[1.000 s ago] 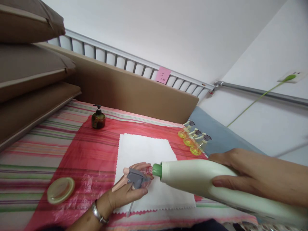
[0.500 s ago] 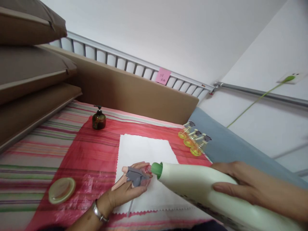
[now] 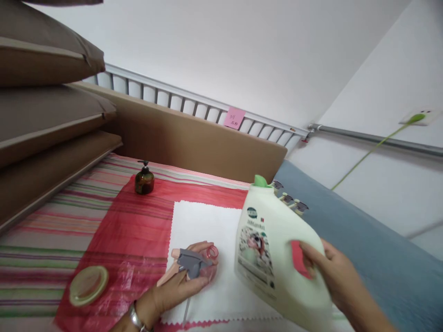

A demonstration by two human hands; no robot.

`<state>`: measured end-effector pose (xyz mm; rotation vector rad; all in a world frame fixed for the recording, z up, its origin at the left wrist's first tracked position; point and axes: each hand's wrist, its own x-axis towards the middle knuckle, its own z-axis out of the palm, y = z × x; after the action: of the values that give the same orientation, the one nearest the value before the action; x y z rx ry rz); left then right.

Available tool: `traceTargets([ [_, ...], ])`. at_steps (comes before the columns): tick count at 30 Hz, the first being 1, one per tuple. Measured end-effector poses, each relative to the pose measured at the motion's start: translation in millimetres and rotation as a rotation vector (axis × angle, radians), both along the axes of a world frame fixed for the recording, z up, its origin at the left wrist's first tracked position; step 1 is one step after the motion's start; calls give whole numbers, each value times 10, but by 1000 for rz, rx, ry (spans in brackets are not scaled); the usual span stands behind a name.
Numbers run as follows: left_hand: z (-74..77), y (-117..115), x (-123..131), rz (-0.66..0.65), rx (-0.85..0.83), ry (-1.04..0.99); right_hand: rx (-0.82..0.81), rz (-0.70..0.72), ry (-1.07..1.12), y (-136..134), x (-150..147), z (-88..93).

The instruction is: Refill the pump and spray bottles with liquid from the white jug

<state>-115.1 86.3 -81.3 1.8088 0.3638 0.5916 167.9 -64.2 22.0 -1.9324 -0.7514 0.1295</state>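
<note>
My left hand (image 3: 183, 286), with a silver bracelet at the wrist, is wrapped round a small clear pink bottle (image 3: 212, 253) with its neck uncapped. It also holds a grey and peach spray head (image 3: 192, 262), whose thin tube hangs down over a white cloth (image 3: 204, 216). To the right, my right hand (image 3: 328, 267) grips the handle of a large pale green jug (image 3: 277, 249). The jug stands roughly upright, its green spout on top, a printed label facing me. It is apart from the small bottle.
A dark pump bottle (image 3: 144, 180) stands at the back left of the red sheet (image 3: 134, 221). A round lid (image 3: 89, 286) lies at the front left. Spray bottles (image 3: 299, 206) are partly hidden behind the jug. Brown cushions (image 3: 44, 110) are stacked at the left.
The jug has swung from lying tilted with its spout at the small bottle's neck to roughly upright, away to the right. The left hand keeps its hold.
</note>
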Motion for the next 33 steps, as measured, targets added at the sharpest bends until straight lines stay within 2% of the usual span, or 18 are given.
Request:
traceTargets([
  [2, -22, 3, -9, -21, -30, 9, 74, 13, 87, 243, -3, -157],
  [9, 17, 2, -30, -41, -6, 57, 242, -93, 4, 1186, 15, -739],
  [13, -17, 23, -29, -33, -58, 26, 225, -135, -1, 1443, -29, -993],
  [16, -108, 50, -15, -40, -23, -1, 176, -125, 5, 1435, -45, -1112],
  [19, -155, 53, 7, -30, 37, 27, 109, -53, -1, 1354, -35, -1117],
  [21, -114, 34, 12, -18, 36, 45, 69, -2, -8, 1295, -25, -1074],
  [25, 87, -17, -8, 5, 6, 72, 46, 48, -28, 1116, -59, -968],
  [27, 154, -31, -21, 7, 25, 71, 70, 45, -47, 959, -139, -938],
  [30, 141, -27, -26, 0, 37, 47, 58, 100, -60, 680, -364, -975],
  [33, 55, -6, -19, 9, 9, 20, -15, 328, -71, 488, -667, -1149],
])
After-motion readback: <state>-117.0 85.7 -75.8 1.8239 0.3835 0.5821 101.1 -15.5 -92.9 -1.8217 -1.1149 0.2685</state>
